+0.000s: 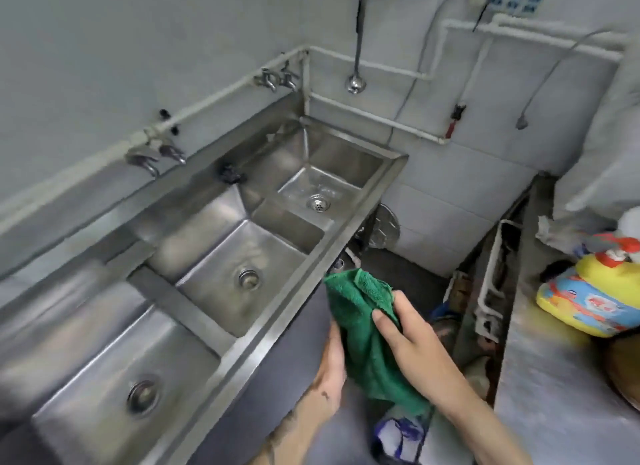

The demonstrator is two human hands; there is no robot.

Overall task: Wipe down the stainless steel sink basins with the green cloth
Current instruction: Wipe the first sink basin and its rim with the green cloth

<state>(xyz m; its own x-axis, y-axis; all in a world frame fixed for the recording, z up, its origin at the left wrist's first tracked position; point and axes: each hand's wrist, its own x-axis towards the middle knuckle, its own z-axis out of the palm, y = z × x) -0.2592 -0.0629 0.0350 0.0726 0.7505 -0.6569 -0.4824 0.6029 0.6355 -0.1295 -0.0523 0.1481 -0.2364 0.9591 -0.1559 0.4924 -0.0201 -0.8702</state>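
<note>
Progress is judged to be at the very start; the green cloth [367, 343] is held in the air just off the front rim of the sink [273, 322], over the floor, and none of the steel is touched by it; it is pinched by the right hand [412, 329], whose thumb is pressed onto the near face of the fabric while the fingers are hidden behind it; the left hand [332, 357] is laid against the cloth's left edge, but its fingers are covered, and whether they are curled round the cloth cannot be told. Three basins are left to be wiped: the near basin [104, 371], the middle basin [214, 291] and the far basin [332, 163]; a wet sheen is seen around the far drain; the other floors are too blurred to be judged. Paired taps [156, 154] are mounted on the wall behind; a yellow bottle [588, 302] is stood on the bench [540, 395] to the right.
</note>
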